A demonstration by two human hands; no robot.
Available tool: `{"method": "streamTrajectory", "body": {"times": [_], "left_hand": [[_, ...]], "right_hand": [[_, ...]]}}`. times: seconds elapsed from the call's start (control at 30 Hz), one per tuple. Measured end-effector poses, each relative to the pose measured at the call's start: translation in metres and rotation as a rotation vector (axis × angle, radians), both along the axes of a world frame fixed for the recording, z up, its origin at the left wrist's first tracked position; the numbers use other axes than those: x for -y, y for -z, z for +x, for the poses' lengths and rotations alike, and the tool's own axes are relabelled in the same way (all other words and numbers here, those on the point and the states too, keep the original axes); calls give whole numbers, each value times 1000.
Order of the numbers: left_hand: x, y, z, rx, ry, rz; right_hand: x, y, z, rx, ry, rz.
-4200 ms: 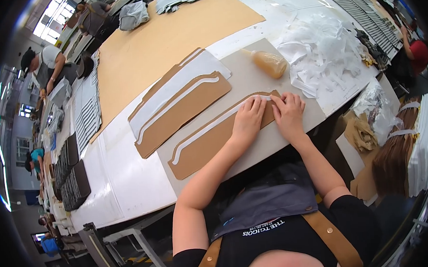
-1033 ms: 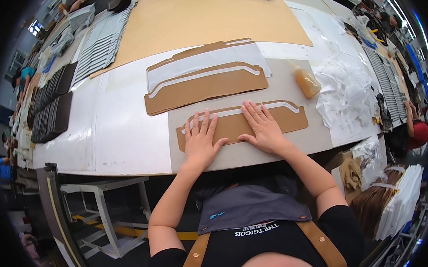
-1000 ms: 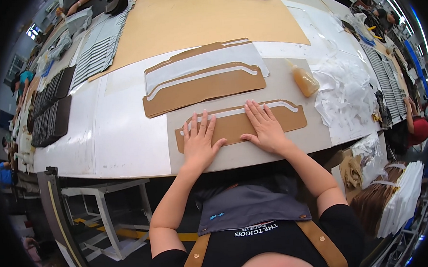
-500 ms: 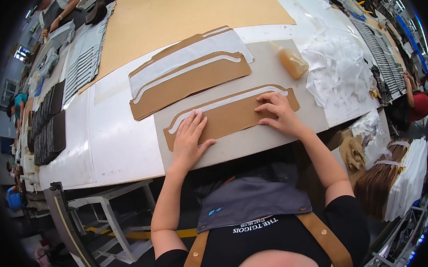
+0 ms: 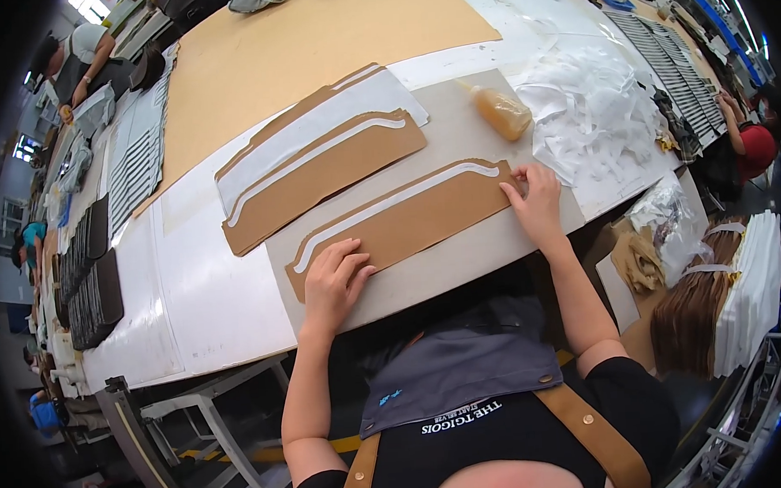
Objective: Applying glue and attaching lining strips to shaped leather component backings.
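Note:
A long brown panel [image 5: 424,214] with a curved white strip [image 5: 388,203] along its upper edge lies on a grey board [image 5: 393,284] in front of me. My left hand [image 5: 332,281] rests on the panel's left end, its fingers slightly bent and apart. At the right end, my right hand [image 5: 537,203] has the panel's edge between thumb and fingers; the fingertips partly cover that corner. Just beyond lies a similar stack of brown panels [image 5: 334,172], also with a white strip, overlapping a white-faced piece [image 5: 267,166] with a brown edge.
A bottle of amber liquid [image 5: 502,114] lies beside a heap of white scraps [image 5: 587,114] on the right. Tan sheeting [image 5: 309,45] covers the far table. Dark pieces [image 5: 97,299] are stacked at left. Brown and white bundles [image 5: 699,316] stand low right. Other people [image 5: 752,150] work nearby.
My right hand has moved from the panel's upper surface out to its right end, and its fingers have drawn together. My left hand's fingers have bent more. The whole view has shifted slightly.

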State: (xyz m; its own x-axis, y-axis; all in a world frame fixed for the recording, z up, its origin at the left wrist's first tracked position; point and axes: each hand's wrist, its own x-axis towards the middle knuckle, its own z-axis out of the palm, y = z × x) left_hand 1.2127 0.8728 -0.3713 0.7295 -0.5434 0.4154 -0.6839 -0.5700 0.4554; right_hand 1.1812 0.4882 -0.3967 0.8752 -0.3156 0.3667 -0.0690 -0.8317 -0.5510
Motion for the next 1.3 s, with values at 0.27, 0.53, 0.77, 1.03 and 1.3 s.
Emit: {"method": "streamTrajectory", "body": {"times": [0.27,0.53,0.77,1.03,1.3], "left_hand": [[2,4,-2,-2,-24,-25],[3,-1,-2,-30,-31,-45],[4,2,-3,-24,-43,-51],[5,2,-5,-15,-55,-61],[6,4,-5,-8,-64,-70]], "right_hand": [[12,13,5,-50,94,-30],[12,12,14,-130,132,-176],[3,11,15,-71,151,-136],[-9,7,15,0,165,-245],[-10,11,17,38,184,-199]]}}
